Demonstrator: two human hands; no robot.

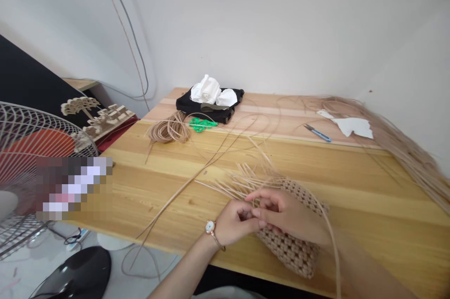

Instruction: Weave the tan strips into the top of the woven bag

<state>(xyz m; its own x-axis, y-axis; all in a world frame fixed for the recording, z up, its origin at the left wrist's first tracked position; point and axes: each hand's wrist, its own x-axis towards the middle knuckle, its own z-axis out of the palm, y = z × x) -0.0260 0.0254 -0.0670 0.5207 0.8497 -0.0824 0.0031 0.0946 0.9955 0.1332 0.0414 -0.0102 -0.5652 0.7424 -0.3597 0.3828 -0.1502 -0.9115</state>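
Note:
A tan woven rattan piece (pixel 290 252) with an open lattice pattern lies on the table in front of me. Many loose strand ends (pixel 242 179) fan out from its far left side. My left hand (pixel 237 221), with a watch on the wrist, is closed at the piece's left edge, its thumb and fingers pinched together. My right hand (pixel 290 214) lies across the top of the weave, fingers curled on the strands close to my left fingertips. A long loose strand (pixel 332 233) arcs over my right wrist. What exactly the fingertips pinch is hidden.
Toward the back stand a coil of rattan (pixel 168 129), green scraps (pixel 202 124) and a black bag (pixel 211 114) with white tissue (pixel 207 89). Blue snips (pixel 317 133), torn paper (pixel 355 126) and a long strand bundle (pixel 404 149) lie right. A fan (pixel 45 144) stands left.

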